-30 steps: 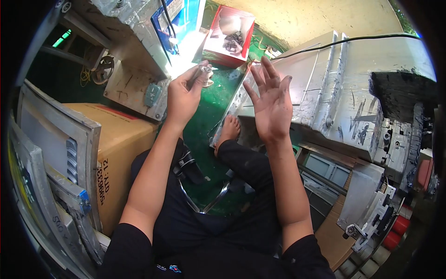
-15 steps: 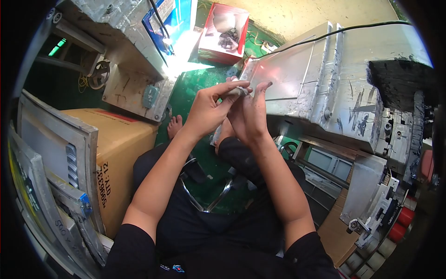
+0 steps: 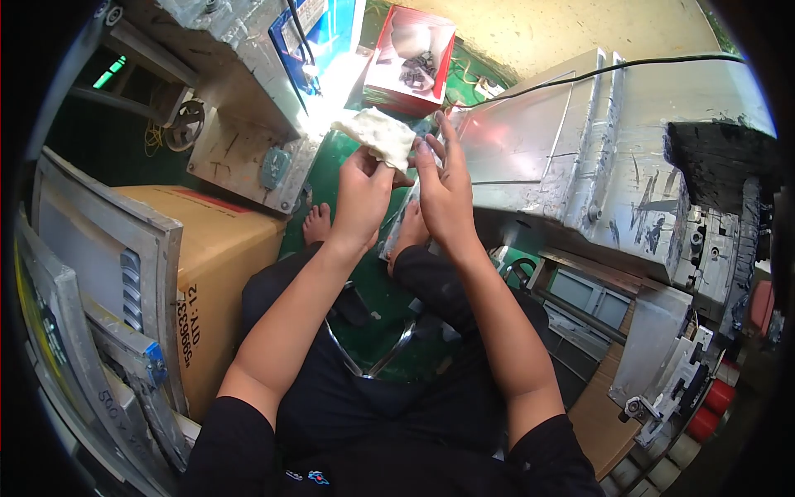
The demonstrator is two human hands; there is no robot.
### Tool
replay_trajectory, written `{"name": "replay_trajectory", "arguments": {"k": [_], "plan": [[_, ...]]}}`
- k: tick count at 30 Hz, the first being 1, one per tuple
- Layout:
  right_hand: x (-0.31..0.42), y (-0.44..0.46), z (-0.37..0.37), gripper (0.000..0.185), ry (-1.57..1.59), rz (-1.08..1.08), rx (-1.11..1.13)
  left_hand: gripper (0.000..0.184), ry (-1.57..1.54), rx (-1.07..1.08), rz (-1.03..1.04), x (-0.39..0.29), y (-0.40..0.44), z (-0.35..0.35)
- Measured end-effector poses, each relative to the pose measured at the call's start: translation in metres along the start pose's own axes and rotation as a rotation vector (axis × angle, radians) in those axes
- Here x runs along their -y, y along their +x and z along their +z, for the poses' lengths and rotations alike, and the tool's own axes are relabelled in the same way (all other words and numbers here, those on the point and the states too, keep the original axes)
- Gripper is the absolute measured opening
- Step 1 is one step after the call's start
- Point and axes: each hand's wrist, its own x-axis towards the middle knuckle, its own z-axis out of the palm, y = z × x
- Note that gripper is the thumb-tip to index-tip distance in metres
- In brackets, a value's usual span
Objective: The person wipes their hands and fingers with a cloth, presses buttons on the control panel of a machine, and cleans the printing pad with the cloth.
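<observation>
A crumpled white cloth [image 3: 377,132] hangs spread out in front of me, above the green floor. Pinched along its lower edge, it is held by my left hand [image 3: 363,197], thumb and fingers closed. My right hand [image 3: 445,195] is just to the right of the cloth, with its thumb close to the cloth's right edge. The fingers of that hand are apart and point upward, the index finger stretched highest. Whether the right fingertips touch the cloth I cannot tell.
A red open box [image 3: 409,62] holding dark small parts stands ahead on the floor. On the right is a large metal machine [image 3: 530,141] with a black cable [image 3: 596,70]. A cardboard box [image 3: 224,257] and metal frames [image 3: 157,248] stand at my left.
The cloth, bunched small against my right hand before, is now opened out. My left hand has turned upward, and the right fingers have moved apart from the bunched cloth.
</observation>
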Motion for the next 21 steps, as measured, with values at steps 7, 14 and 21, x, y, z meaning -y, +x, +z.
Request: {"name": "replay_trajectory", "arguments": {"k": [7,14,21], "plan": [[0.011,0.000,-0.007,0.058,-0.303,-0.234,-0.010,0.029,0.520,0.136,0.116,-0.003,0.003,-0.013],[0.014,0.003,-0.015,0.061,-0.436,-0.274,-0.032,0.034,0.052,0.246,-0.043,-0.006,-0.005,0.008],[0.021,-0.005,-0.006,0.067,-0.691,-0.598,0.138,0.033,0.110,0.011,-0.239,-0.002,0.014,-0.016]]}}
